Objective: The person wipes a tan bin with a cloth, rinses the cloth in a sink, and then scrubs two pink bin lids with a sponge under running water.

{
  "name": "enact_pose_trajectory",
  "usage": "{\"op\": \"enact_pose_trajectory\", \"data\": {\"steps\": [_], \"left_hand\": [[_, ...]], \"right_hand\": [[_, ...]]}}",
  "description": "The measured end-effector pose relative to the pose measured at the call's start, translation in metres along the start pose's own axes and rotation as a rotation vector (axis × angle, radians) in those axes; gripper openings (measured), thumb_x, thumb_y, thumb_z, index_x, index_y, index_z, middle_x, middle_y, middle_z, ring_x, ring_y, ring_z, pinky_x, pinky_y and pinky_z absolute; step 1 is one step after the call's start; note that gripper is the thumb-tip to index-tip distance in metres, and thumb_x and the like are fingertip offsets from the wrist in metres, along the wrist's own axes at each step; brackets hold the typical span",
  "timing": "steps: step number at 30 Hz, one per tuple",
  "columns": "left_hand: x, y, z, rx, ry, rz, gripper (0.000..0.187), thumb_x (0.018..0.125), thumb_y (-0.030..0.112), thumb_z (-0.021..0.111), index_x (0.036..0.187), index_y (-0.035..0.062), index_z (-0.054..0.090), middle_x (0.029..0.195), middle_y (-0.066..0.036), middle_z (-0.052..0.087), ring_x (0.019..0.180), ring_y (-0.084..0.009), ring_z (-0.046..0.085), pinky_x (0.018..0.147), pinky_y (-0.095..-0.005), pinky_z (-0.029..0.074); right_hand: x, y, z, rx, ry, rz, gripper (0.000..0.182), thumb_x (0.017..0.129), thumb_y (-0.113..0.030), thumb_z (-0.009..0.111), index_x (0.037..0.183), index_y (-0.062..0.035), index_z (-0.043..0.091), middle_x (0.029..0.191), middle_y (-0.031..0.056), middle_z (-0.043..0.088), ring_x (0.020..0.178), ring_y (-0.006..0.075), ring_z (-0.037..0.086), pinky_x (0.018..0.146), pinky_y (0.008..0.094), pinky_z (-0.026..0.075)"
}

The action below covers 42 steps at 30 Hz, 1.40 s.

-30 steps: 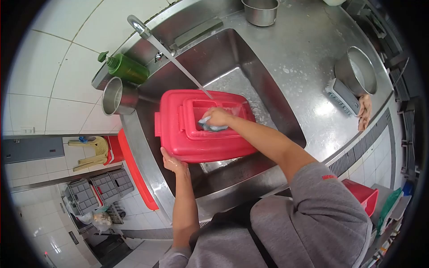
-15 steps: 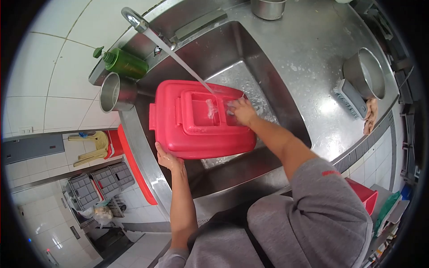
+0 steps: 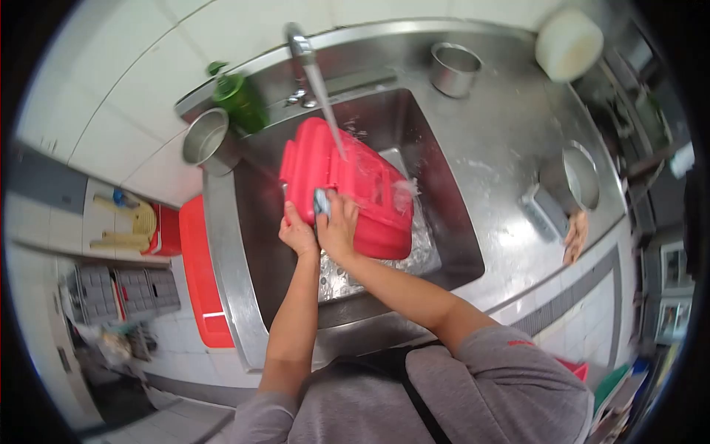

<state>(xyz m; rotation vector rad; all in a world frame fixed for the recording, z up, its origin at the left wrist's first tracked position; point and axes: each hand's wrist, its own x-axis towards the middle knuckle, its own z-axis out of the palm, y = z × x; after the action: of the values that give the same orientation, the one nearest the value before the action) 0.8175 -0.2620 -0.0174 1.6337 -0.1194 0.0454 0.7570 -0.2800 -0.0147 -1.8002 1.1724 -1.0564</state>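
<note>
You have one red lid [image 3: 347,185] in the sink [image 3: 444,222] and one green soap bottle [image 3: 240,103] behind it. Three steel pots sit on the worktop [image 3: 503,140]: one [image 3: 205,140] left, one [image 3: 455,68] at the back, one [image 3: 573,177] right.

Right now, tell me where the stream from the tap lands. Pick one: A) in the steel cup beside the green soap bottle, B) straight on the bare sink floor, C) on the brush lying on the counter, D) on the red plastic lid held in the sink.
D: the water falls from the tap onto the red plastic lid, tilted in the sink, with the left hand and right hand at its near edge.
</note>
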Motion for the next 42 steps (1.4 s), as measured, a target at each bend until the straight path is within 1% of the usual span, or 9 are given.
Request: {"op": "enact_pose_trajectory", "data": {"steps": [5,13,17,18,22,25,31,35,42], "left_hand": [[-0.009,0.014,-0.028,0.033,-0.135,0.116,0.043,0.083,0.027,0.059,0.054,-0.0026,0.047,0.048,0.000,0.038,0.051,-0.0061,0.032,0.043,-0.0287,0.029],[-0.022,-0.013,-0.111,-0.033,-0.363,0.075,0.032,0.081,0.028,0.058,0.087,-0.0032,0.059,0.067,-0.003,0.058,0.063,-0.0064,0.050,0.057,-0.0239,0.041],[0.033,0.027,-0.109,-0.260,-1.170,-0.535,0.068,0.081,0.050,0.049,0.129,0.0034,0.035,0.121,-0.012,0.048,0.110,-0.0205,0.047,0.096,-0.0329,0.034],[0.048,0.035,-0.097,-0.055,-1.162,-0.715,0.068,0.080,0.053,0.049,0.126,0.0027,0.040,0.120,-0.011,0.050,0.110,-0.0205,0.048,0.094,-0.0332,0.035],[0.075,0.064,-0.017,0.242,-1.009,-0.037,0.049,0.086,0.043,0.044,0.106,0.0004,0.055,0.105,-0.011,0.057,0.092,-0.0184,0.053,0.083,-0.0341,0.040],[0.071,0.068,-0.004,0.193,-0.922,-0.239,0.034,0.083,0.030,0.048,0.083,-0.0025,0.061,0.080,-0.011,0.061,0.072,-0.0153,0.051,0.070,-0.0301,0.041],[0.050,0.013,-0.048,0.595,-0.595,0.004,0.041,0.083,0.030,0.050,0.064,-0.0059,0.056,0.049,-0.007,0.049,0.051,-0.0122,0.042,0.053,-0.0326,0.038],[0.050,0.003,-0.065,0.552,-0.610,-0.011,0.042,0.084,0.031,0.049,0.064,-0.0056,0.055,0.048,-0.005,0.045,0.050,-0.0104,0.040,0.050,-0.0321,0.036],[0.047,0.006,-0.057,0.611,-0.593,0.030,0.044,0.086,0.028,0.047,0.059,-0.0055,0.051,0.046,-0.001,0.041,0.047,-0.0087,0.037,0.046,-0.0313,0.033]], "right_hand": [[0.123,-0.023,0.020,-0.223,-0.139,-0.473,0.042,0.068,-0.024,0.057,0.107,-0.0099,0.051,0.106,0.0185,0.049,0.097,0.0360,0.048,0.081,0.0454,0.040],[0.226,0.037,-0.011,0.638,-1.031,0.495,0.038,0.081,-0.033,0.048,0.107,-0.0062,0.056,0.091,0.0067,0.061,0.079,0.0131,0.057,0.072,0.0284,0.045],[0.214,0.087,0.030,0.262,-0.659,-0.379,0.034,0.078,-0.031,0.053,0.096,-0.0041,0.061,0.087,0.0051,0.060,0.077,0.0104,0.055,0.071,0.0251,0.044],[0.190,0.047,0.014,0.533,-0.747,0.154,0.029,0.079,-0.019,0.052,0.104,-0.0061,0.057,0.091,0.0039,0.060,0.080,0.0122,0.055,0.070,0.0260,0.044],[0.127,-0.028,0.002,0.400,-0.614,-0.209,0.032,0.072,-0.014,0.054,0.103,-0.0038,0.055,0.087,0.0096,0.060,0.080,0.0183,0.057,0.072,0.0294,0.046],[0.052,-0.036,-0.005,0.299,0.069,-0.436,0.039,0.070,-0.011,0.052,0.108,-0.0051,0.051,0.108,0.0207,0.048,0.101,0.0381,0.047,0.084,0.0390,0.042],[0.080,0.109,-0.042,0.272,-0.198,0.219,0.038,0.069,-0.013,0.055,0.106,-0.0045,0.052,0.106,0.0219,0.048,0.100,0.0369,0.046,0.086,0.0422,0.040],[0.119,0.189,-0.043,-0.157,0.070,0.204,0.033,0.073,-0.015,0.052,0.103,-0.0023,0.050,0.106,0.0223,0.049,0.096,0.0380,0.048,0.083,0.0424,0.041],[0.000,0.019,-0.026,-0.060,-0.128,-0.456,0.032,0.069,-0.029,0.065,0.094,-0.0112,0.060,0.113,0.0130,0.047,0.107,0.0334,0.045,0.087,0.0467,0.038]]}}
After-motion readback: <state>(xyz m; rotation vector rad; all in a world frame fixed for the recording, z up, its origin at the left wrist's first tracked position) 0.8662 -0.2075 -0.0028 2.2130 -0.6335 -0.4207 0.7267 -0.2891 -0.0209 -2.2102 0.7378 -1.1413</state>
